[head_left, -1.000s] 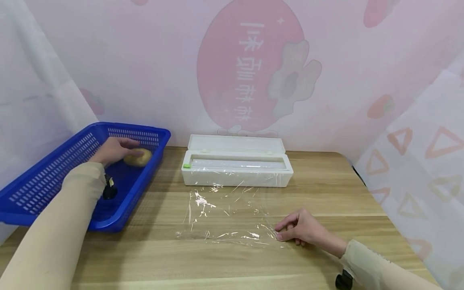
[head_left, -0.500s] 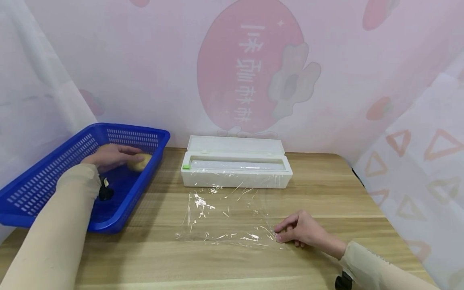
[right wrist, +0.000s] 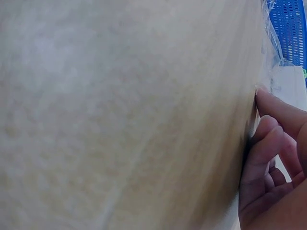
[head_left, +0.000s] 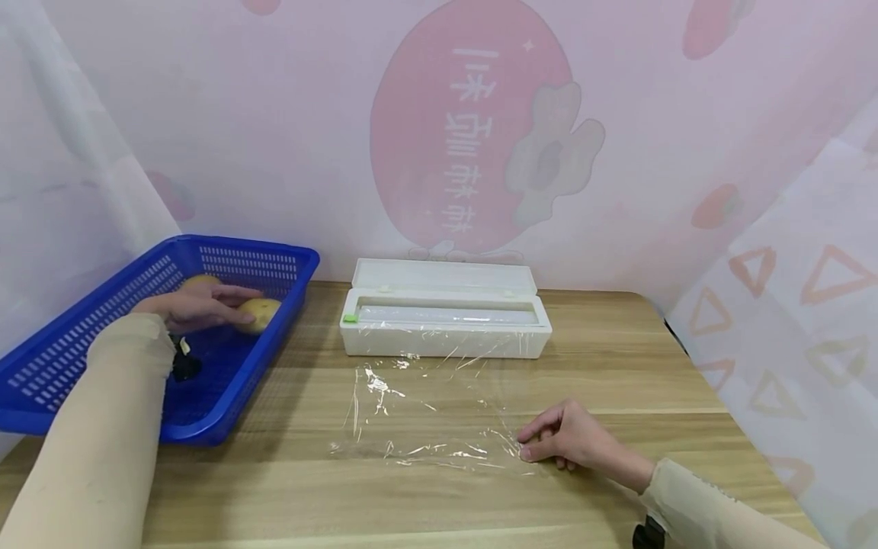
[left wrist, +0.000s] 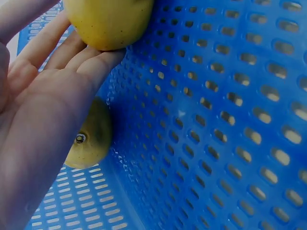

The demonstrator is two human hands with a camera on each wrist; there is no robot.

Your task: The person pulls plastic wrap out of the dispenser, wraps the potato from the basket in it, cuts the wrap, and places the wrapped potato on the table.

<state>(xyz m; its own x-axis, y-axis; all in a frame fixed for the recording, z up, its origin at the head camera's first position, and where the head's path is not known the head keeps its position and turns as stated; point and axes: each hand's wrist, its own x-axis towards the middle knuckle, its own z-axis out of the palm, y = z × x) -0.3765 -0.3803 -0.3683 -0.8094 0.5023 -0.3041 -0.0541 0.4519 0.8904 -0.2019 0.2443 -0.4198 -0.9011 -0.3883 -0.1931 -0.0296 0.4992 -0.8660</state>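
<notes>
- Left: left hand point(head_left: 195, 305) touches yellow fruit point(head_left: 261, 316) — whether gripping, I cannot tell.
- Lower right: right hand point(head_left: 576, 438) pinches cling film point(head_left: 428, 415).
- Seemingly fetching fruit — lifting calls for firm hold.

We're on the left hand point(head_left: 195, 306), bare | up from it, a plain cream sleeve point(head_left: 103, 427), its cuff point(head_left: 132, 329) loosely gathered | we spot a black gadget point(head_left: 185, 368) under that, pale patch point(head_left: 184, 346) showing | now the right hand point(head_left: 575, 437), bare too | matching cream right sleeve point(head_left: 720, 509), small grey markings point(head_left: 715, 488) along it | and a second black unit point(head_left: 648, 534) peeking out!
</notes>
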